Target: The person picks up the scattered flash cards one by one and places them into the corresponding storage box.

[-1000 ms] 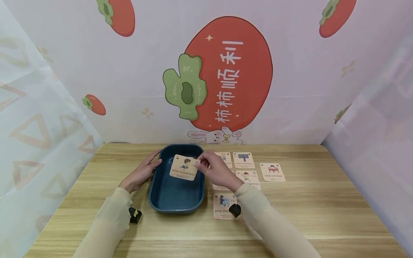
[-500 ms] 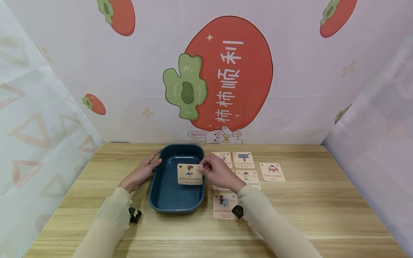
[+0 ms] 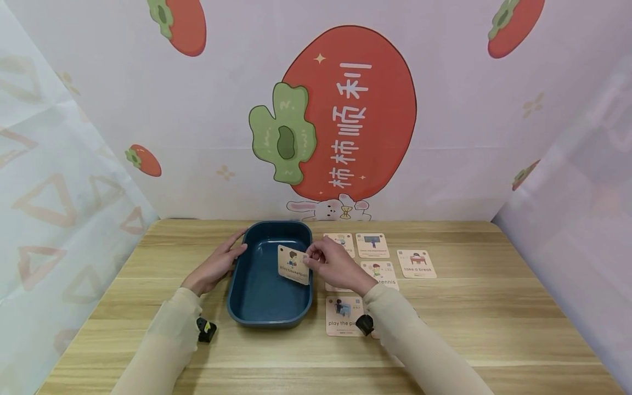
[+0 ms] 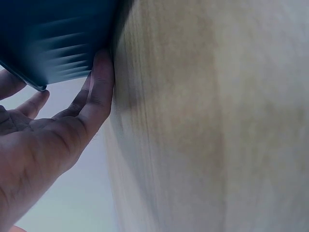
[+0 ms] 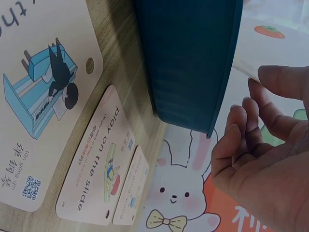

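A picture card reading "play basketball" (image 3: 292, 265) hangs tilted over the dark blue bin (image 3: 269, 304). My right hand (image 3: 340, 266) pinches its right edge between thumb and forefinger, above the bin's right rim. In the right wrist view, the other fingers of the right hand (image 5: 270, 140) curl loosely beside the bin wall (image 5: 186, 63), and only a sliver of the card shows. My left hand (image 3: 214, 266) rests against the bin's left side. Seen from the left wrist, its extended fingers (image 4: 99, 94) lie along the outer wall.
Several cards lie flat right of the bin, among them "take a break" (image 3: 417, 264), a tennis card (image 3: 380, 274) and a piano card (image 3: 340, 315). The right forearm covers part of them. A "play on the slide" card (image 5: 99, 164) lies close to the bin. A printed backdrop stands behind the table (image 3: 469, 340).
The basketball card has swung from nearly flat to a steeper tilt and shifted slightly right and down, with the right hand moving a little right. The left hand and bin stay put.
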Demonstrator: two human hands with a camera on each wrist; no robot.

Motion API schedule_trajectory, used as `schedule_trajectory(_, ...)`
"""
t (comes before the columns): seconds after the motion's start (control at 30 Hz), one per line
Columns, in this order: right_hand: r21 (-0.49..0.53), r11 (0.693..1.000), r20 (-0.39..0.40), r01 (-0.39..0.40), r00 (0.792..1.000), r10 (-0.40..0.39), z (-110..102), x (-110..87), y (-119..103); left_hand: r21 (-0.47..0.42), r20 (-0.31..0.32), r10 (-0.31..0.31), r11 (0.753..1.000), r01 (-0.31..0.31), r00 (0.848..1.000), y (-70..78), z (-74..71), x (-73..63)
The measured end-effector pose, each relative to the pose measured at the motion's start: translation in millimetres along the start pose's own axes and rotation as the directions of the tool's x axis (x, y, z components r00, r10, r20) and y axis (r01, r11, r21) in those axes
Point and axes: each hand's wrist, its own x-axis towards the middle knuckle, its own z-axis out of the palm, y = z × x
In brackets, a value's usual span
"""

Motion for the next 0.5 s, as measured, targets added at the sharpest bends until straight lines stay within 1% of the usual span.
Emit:
schedule_trajectory(0.2,0.025,1.000,0.001,0.006,1.000,-0.006,-0.1,-0.6,1.8,0.004,-0.005,0.001,1.000,-0.001,1.000,-0.4,1.4,-0.4)
schedule_trajectory(0.37,0.019,1.000,0.004,-0.017,1.000,0.017,-0.4,-1.0,1.4,0.012,-0.010,0.005,1.000,-0.005,1.000,-0.2,2.4,0.0)
schedule_trajectory(0.5,0.016,1.000,0.011,-0.018,1.000,0.018,-1.7,-2.0,1.6,0.006,-0.012,0.004,1.000,-0.004,1.000,-0.4,2.0,0.0)
